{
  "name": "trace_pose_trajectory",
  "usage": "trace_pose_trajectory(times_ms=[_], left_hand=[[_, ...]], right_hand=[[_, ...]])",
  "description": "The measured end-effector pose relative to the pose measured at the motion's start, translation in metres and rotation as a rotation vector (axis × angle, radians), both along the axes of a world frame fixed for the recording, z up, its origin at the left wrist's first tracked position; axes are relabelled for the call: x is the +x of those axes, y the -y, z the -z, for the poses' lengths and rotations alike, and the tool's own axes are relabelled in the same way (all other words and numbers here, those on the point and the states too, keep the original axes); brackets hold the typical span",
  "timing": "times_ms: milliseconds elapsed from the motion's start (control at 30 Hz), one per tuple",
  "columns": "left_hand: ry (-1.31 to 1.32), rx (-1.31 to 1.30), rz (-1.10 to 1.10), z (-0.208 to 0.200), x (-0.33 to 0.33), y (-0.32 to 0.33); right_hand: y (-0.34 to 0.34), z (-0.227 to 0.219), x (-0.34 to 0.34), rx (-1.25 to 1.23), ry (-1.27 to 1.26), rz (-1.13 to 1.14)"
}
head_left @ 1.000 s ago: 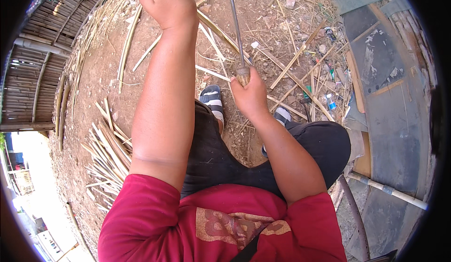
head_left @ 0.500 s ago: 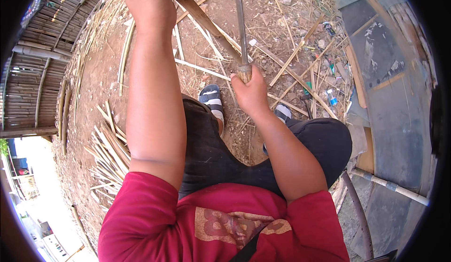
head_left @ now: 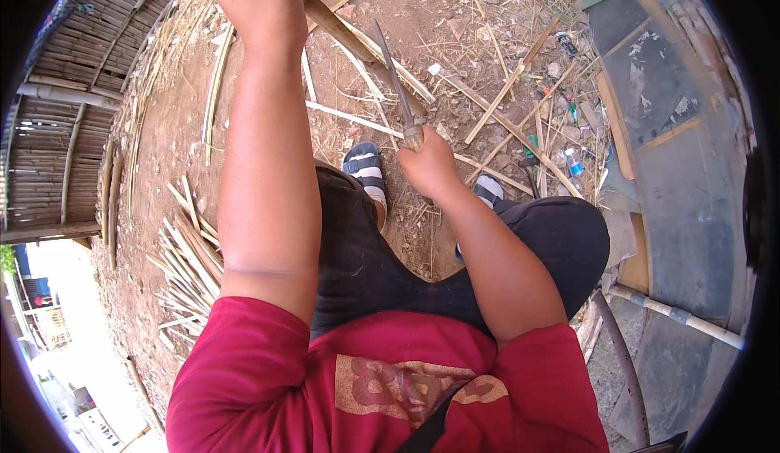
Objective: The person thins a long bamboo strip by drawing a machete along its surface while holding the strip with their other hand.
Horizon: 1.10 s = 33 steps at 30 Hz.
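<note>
My left hand (head_left: pixel 264 6) is at the top edge of the view, closed around the upper end of a brown length of split bamboo (head_left: pixel 329 22); its fingertips are partly cut off. From there the bamboo slants down to the right toward the ground. My right hand (head_left: pixel 431 169) grips the wooden handle of a long, narrow-bladed knife (head_left: pixel 394 75), just beyond my feet. The blade points away and leans left, crossing in front of the bamboo's lower part. Whether the blade touches the bamboo, I cannot tell.
Bamboo strips (head_left: pixel 191 246) lie piled at left, with more scattered over the dirt ahead. A bamboo-slat wall (head_left: pixel 122 30) stands at far left, dark sheet panels (head_left: pixel 674 169) at right. Litter, including a plastic bottle (head_left: pixel 574 164), lies by the panels. My sandalled foot (head_left: pixel 364 164) is close to the work.
The knife's blade has swung from nearly straight ahead to a leftward lean, its tip coming lower and across the bamboo. My left hand has hardly moved.
</note>
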<state>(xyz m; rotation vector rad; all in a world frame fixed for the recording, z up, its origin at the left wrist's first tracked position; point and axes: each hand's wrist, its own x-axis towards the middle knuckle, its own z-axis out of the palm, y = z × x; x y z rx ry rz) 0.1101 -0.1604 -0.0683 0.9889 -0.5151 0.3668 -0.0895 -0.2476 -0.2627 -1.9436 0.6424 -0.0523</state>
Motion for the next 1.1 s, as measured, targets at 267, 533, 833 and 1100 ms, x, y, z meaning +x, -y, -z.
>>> trace_pose_trajectory(times_ms=[267, 533, 833, 1100], left_hand=[[0.016, -0.02, 0.029, 0.003, -0.007, 0.01], [0.044, -0.008, 0.078, 0.0, -0.014, 0.016], [0.041, -0.039, 0.119, -0.001, -0.007, 0.008], [0.012, -0.053, 0.309, 0.002, -0.009, 0.002]], right_hand=[[-0.005, -0.037, 0.001, -0.002, 0.153, 0.004], [0.002, -0.003, 0.003, 0.062, 0.056, 0.048], [0.003, 0.036, 0.001, 0.189, -0.036, 0.074], [0.001, 0.013, 0.008, 0.026, 0.185, -0.041]])
